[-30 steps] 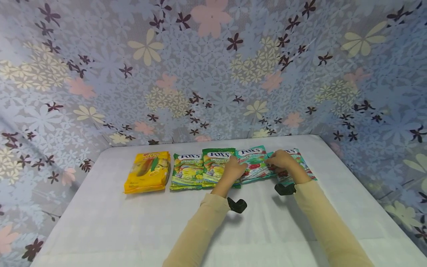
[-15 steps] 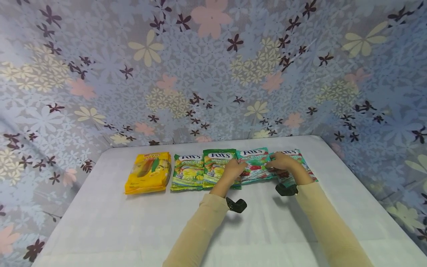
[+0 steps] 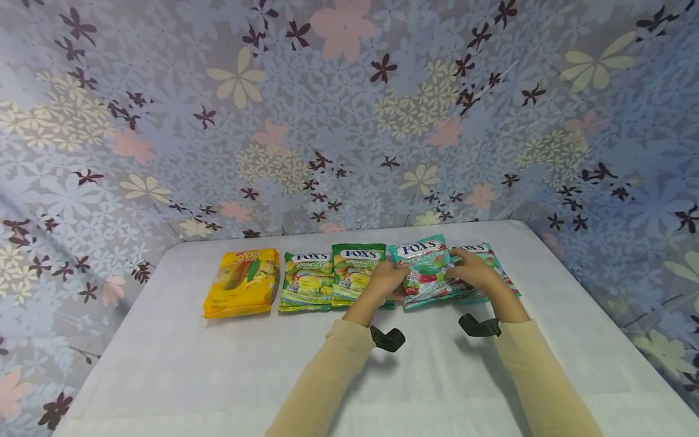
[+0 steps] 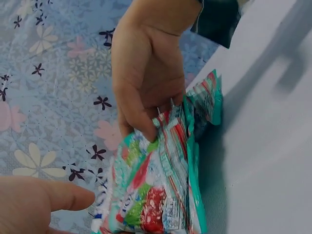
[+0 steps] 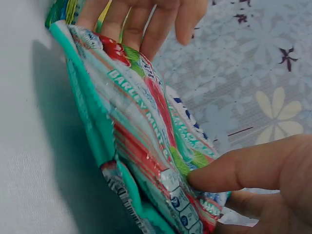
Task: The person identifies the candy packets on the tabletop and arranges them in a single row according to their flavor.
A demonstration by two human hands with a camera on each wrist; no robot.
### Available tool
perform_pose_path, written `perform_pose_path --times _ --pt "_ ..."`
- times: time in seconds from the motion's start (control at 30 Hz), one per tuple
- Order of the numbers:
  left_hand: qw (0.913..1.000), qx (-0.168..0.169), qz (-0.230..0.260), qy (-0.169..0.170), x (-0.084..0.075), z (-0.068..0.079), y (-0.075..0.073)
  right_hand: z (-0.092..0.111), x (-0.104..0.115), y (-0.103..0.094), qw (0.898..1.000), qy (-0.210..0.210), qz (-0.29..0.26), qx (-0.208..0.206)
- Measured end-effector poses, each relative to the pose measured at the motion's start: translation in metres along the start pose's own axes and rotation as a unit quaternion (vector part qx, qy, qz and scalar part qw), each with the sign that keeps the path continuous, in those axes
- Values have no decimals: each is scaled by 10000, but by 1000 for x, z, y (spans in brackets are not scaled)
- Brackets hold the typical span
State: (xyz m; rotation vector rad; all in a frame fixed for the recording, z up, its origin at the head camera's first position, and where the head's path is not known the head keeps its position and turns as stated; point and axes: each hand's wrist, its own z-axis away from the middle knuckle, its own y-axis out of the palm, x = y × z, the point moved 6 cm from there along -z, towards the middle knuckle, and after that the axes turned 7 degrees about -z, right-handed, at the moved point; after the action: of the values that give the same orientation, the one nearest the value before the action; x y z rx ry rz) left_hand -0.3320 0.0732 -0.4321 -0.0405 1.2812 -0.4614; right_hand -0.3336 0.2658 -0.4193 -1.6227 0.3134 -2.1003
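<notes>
A teal Fox's Mint Blossom candy bag [image 3: 425, 276] is tilted and slightly raised between both hands, its lower edge nearer the person than before. At its right side my right hand [image 3: 476, 274] pinches the bag, the thumb on the front face in the left wrist view. My left hand [image 3: 383, 282] lies along the opposite side. In the right wrist view, the left fingers [image 5: 139, 27] are fairly straight against the bag, and the thumb stands apart from it. A second teal candy bag [image 3: 498, 270] lies partly hidden behind the right hand.
Two green Fox's Spring Tea bags, one on the left [image 3: 307, 284] and one beside it [image 3: 355, 258], lie left of the hands. Farther left is a yellow candy bag [image 3: 244, 282]. A white-covered table [image 3: 218, 376] meets floral fabric [image 3: 349, 152] behind.
The teal candy bag has come up and tilted toward the person, away from the second teal bag. My right hand has shifted slightly right and now grips its side. The other bags stay put.
</notes>
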Motion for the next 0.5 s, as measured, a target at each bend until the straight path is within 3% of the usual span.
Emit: perform_pose_path --times 0.1,0.3,0.5 --pt "9999 23 112 44 0 1 -2 5 2 0 9991 -21 -430 -2" --pt "9986 -44 270 463 -2 8 -11 9 2 1 9916 -58 -1295 36" --pt "9958 -254 -203 858 -4 17 -25 11 10 7 9831 -267 -1799 214"
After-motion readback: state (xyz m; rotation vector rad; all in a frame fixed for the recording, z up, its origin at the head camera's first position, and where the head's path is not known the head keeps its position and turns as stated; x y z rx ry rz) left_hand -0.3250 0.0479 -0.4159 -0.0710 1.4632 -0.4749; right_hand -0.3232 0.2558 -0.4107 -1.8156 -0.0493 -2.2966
